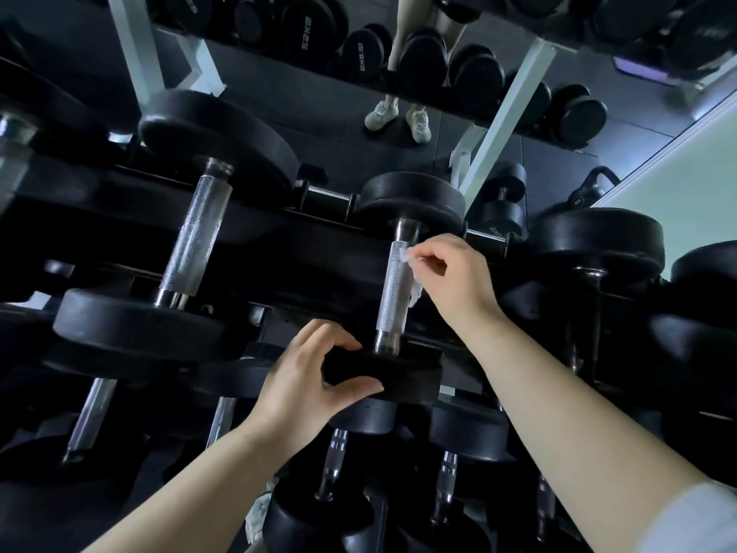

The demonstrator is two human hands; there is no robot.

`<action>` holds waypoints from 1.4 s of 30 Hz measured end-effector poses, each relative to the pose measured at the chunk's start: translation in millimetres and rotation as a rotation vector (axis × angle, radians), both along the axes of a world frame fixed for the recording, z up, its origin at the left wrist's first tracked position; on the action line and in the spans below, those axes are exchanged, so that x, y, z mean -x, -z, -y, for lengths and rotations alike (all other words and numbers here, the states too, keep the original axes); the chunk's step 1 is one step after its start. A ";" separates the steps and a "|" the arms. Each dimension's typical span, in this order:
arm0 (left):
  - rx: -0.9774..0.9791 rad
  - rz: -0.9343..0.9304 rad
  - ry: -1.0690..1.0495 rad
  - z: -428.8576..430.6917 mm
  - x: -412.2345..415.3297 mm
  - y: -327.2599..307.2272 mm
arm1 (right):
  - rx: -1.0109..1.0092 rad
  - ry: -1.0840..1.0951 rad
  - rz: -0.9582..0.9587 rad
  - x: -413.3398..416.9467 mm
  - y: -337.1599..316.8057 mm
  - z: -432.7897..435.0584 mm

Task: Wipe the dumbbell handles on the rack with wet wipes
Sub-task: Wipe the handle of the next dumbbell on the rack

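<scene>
Left of the centre dumbbell [393,289], a larger dumbbell [191,241] lay across the black rack [299,249], its knurled steel handle bare. The person's left hand [307,379] gripped the centre dumbbell by its near head, thumb and fingers curled round the rim. At the upper end of that dumbbell's knurled handle, close to the far head, was the wet wipe [416,287] — pinched between the thumb and fingertips of the right hand [458,281], touching the steel and trailing down the handle's right side. Right of the centre dumbbell, another black dumbbell head [598,241] sat on the rack, and a kettlebell [596,189] showed higher up on that side. Above the centre dumbbell, a mirror [319,101] reflected further rows of dumbbells — and a pair of pale trainers [399,117] standing on dark flooring.
</scene>
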State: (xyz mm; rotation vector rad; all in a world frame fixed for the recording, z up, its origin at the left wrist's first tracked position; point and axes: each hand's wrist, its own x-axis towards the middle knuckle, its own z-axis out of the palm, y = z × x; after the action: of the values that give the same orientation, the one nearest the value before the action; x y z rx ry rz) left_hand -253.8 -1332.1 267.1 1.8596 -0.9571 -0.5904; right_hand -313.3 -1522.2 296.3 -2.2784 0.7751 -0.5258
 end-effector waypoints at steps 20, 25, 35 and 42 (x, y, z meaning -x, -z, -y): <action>0.010 -0.004 -0.004 -0.3 1.6 1.3 | 0.575 -0.502 -0.084 -26.8 5.8 4.3; 0.020 -0.014 -0.014 0.1 2.0 1.4 | 0.517 -0.509 -0.045 -18.4 14.2 -12.2; 0.016 -0.014 -0.015 -0.3 2.0 0.8 | 0.474 -0.426 0.032 -23.0 3.9 3.7; 0.019 0.002 -0.014 -0.5 2.8 2.3 | 0.446 -0.585 -0.068 -12.4 2.3 -0.7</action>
State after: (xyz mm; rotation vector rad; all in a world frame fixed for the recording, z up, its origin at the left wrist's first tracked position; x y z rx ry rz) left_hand -256.6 -1331.6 264.8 1.8495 -0.9475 -0.5692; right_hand -300.9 -1521.4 294.0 -2.7804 -0.0156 -0.3654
